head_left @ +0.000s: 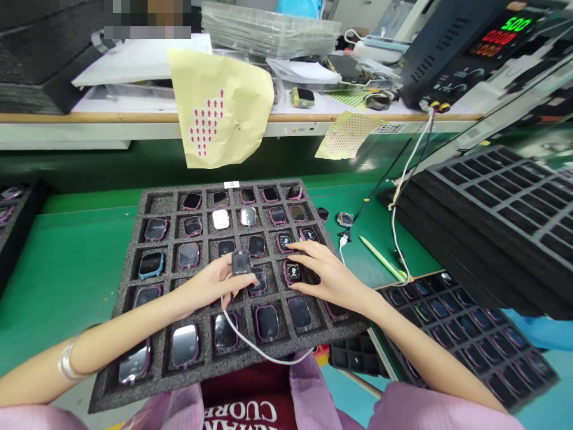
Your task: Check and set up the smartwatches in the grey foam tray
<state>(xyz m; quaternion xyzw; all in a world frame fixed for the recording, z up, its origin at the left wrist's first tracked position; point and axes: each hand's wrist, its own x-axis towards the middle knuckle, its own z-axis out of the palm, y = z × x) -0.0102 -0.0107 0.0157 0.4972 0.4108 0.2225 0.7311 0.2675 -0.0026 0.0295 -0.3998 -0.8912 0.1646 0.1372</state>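
Maroon "CUORE" shirt, left hand gripping black device, right hand on watch, grip unclear

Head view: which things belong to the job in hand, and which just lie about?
Apparently in use:
small dark square device, in the left hand
thin white cable
purple-rimmed square watches by the right hand
dark grey foam tray

Apparently just about:
slim light-green pen
yellow paper sheet with red arrows

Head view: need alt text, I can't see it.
A person's left grip holds a dark square device, a white cable trailing below, over a gray foam tray of strapless smartwatches; their right grip spans a lit smartwatch. A yellow sheet hangs behind.
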